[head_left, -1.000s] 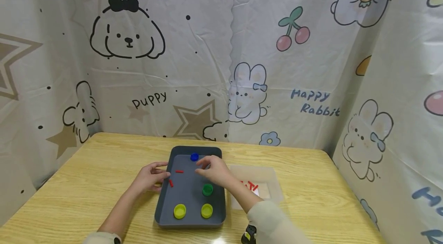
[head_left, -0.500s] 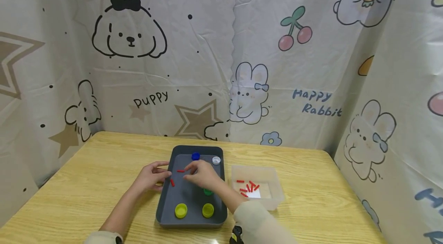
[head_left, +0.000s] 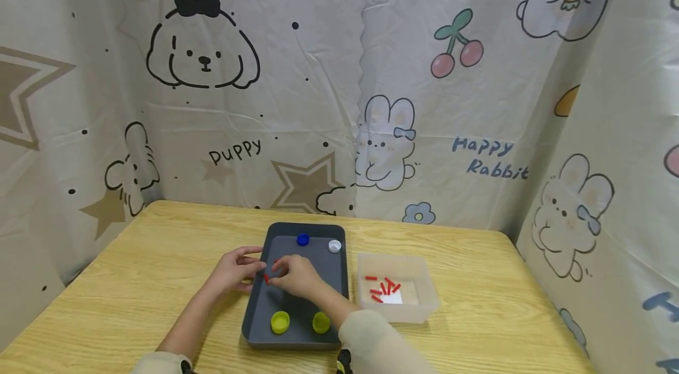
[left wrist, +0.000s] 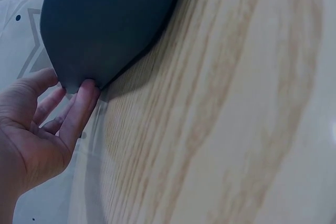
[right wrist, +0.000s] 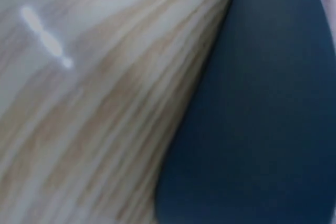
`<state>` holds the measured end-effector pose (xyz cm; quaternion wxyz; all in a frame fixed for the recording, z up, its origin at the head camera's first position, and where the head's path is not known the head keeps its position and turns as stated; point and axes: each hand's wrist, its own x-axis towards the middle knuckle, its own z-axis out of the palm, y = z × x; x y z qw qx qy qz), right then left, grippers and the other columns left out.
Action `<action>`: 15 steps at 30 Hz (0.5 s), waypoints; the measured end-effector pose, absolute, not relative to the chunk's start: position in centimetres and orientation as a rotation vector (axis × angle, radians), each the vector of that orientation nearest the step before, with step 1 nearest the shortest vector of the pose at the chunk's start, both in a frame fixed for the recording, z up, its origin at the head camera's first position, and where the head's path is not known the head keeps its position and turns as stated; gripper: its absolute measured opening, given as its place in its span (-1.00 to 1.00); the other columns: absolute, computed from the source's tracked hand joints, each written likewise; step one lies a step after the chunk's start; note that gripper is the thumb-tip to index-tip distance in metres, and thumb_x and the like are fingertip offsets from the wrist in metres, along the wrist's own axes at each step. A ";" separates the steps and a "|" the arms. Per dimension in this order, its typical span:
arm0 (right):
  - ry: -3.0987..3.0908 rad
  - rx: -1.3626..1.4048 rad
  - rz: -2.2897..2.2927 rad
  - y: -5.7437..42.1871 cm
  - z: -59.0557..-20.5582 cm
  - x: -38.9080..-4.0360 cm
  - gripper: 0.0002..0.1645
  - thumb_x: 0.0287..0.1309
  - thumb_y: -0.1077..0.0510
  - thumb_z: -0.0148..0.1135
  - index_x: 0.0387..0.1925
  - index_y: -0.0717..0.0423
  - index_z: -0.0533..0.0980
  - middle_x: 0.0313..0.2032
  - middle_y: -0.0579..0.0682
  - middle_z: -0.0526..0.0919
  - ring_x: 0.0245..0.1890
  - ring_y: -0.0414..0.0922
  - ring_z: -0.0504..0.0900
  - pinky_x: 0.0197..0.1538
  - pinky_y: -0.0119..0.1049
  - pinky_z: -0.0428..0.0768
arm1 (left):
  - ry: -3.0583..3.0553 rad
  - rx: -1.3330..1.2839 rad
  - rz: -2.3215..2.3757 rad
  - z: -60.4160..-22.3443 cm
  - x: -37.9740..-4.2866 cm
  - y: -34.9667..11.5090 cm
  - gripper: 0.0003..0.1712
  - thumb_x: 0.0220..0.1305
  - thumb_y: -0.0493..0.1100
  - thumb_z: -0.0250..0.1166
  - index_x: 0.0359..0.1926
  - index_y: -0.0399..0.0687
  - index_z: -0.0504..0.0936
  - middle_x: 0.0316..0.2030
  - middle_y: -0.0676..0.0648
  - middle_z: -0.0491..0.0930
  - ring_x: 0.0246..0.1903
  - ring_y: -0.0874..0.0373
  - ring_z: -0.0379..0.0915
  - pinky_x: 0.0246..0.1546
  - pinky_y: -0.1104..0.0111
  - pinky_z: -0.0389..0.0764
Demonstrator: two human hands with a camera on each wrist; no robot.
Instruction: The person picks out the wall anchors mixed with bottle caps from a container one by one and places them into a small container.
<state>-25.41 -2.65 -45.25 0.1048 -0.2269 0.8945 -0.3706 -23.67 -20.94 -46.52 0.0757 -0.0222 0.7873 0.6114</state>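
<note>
A dark grey tray point(head_left: 299, 336) lies on the table. My left hand point(head_left: 235, 270) holds its left side, thumb at the rim and fingertips against the outer wall; the tray wall point(left wrist: 105, 30) fills much of the left wrist view. My right hand point(head_left: 298, 277) reaches over the tray, thumb and forefinger apart, right beside a short red stick point(head_left: 267, 279). A second red stick point(head_left: 275, 261) shows partly past its forefinger. In the tray are a blue cap point(head_left: 303, 239), a white cap point(head_left: 334, 246) and two yellow caps point(head_left: 280, 322). The green cap is hidden under the right arm.
Right of the tray stands a translucent plastic box point(head_left: 427, 291) with several red sticks point(head_left: 389, 285) and a white piece inside. A printed cloth point(head_left: 307, 97) hangs behind the wooden table point(head_left: 477, 297) and along its sides.
My right hand has moved left and toward me, from near the white cap to the red sticks. The white cap has come into view; the green cap is now covered. The left hand stays at the tray.
</note>
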 end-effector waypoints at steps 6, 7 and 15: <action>2.667 -0.627 -1.067 -3.4 -45.9 -25.5 -0.76 0.00 0.09 0.39 -0.27 0.12 0.65 -0.29 -0.04 0.67 -0.51 -0.29 0.47 -0.47 -0.47 0.44 | 2.355 -0.068 1.836 -46.5 -23.7 -21.0 -0.35 0.23 -0.15 0.27 0.29 -0.26 0.29 0.09 -0.42 0.44 -0.30 0.10 0.57 -0.41 0.22 0.66; 2.676 -0.627 -1.061 -3.5 -45.9 -25.6 -0.76 -0.01 0.09 0.39 -0.29 0.12 0.65 -0.29 -0.04 0.68 -0.50 -0.28 0.49 -0.46 -0.46 0.45 | 2.353 -0.065 1.838 -46.5 -23.8 -21.0 -0.35 0.23 -0.15 0.27 0.29 -0.26 0.29 0.09 -0.42 0.44 -0.30 0.11 0.57 -0.42 0.22 0.66; 2.772 -0.550 -0.988 -4.2 -46.0 -25.4 -0.76 -0.06 0.03 0.43 -0.38 0.08 0.65 -0.36 -0.08 0.52 -0.42 -0.24 0.43 -0.38 -0.43 0.42 | 2.341 -0.049 1.843 -46.4 -23.7 -21.0 -0.34 0.24 -0.15 0.26 0.30 -0.27 0.27 0.10 -0.42 0.43 -0.30 0.12 0.55 -0.42 0.24 0.66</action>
